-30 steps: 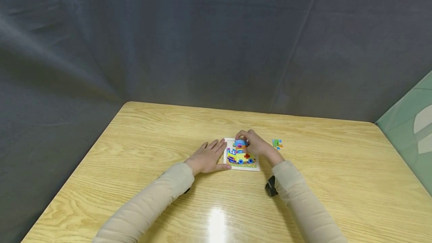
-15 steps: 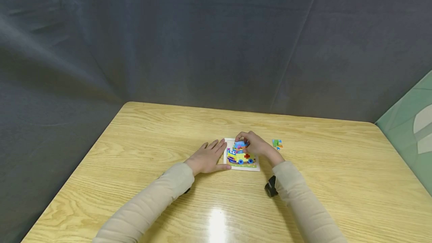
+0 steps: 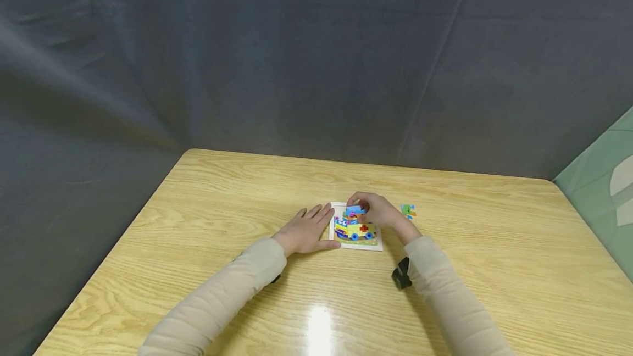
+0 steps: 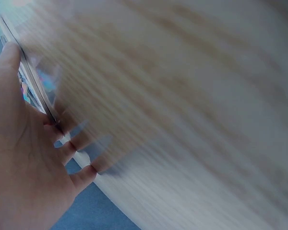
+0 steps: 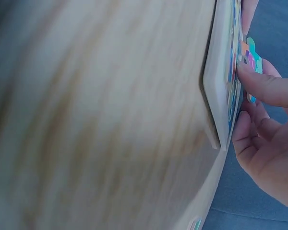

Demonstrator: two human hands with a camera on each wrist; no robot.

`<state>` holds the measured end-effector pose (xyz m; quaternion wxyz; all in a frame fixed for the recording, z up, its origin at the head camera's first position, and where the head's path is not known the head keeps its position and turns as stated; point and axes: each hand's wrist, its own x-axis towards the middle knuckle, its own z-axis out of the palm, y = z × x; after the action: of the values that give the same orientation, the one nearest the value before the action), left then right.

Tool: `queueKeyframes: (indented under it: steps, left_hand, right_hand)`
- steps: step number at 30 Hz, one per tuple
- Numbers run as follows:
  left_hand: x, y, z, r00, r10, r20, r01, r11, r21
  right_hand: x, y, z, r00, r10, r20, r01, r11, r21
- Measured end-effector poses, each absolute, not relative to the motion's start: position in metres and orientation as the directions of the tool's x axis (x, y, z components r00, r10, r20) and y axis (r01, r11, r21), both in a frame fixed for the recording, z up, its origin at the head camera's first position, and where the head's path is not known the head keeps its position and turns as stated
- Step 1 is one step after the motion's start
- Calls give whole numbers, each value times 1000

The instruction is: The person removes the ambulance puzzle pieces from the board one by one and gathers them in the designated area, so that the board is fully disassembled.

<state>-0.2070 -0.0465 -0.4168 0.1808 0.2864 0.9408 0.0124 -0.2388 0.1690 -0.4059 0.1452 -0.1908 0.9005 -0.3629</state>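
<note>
On the table, in the head view, lies a small jigsaw puzzle board with a white frame (image 3: 363, 248) and a yellow ambulance picture. My left hand (image 3: 307, 231) rests flat along its left side, fingers spread, with thumb and fingertips touching the frame. Over the upper part of the board, my right hand (image 3: 384, 214) pinches a blue and orange puzzle piece (image 3: 354, 211) between thumb and fingers. In the right wrist view this puzzle piece (image 5: 252, 60) stands tilted up from the board's face. The right fingers hide the board's upper right area.
A loose green and blue puzzle piece (image 3: 408, 210) lies on the wooden table (image 3: 494, 246), right of the board. A dark cloth (image 3: 316, 70) hangs behind the table's far edge. A black wrist device (image 3: 401, 273) sits under the right sleeve.
The held puzzle piece has changed its tilt slightly above the board, turning in the right fingers. My left hand has stayed in place on the frame.
</note>
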Motion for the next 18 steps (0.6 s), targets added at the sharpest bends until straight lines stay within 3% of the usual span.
queueKeyframes:
  steps: [11, 18]
  left_hand:
    - [-207, -47, -414, -771, 539, -338, 531, 838, 124]
    - [-206, -47, -414, -769, 543, -336, 535, 836, 127]
  right_hand:
    - [-237, 183, -408, -896, -431, -105, -198, 600, -775]
    - [-231, 196, -396, -930, -333, -155, -69, 573, -817]
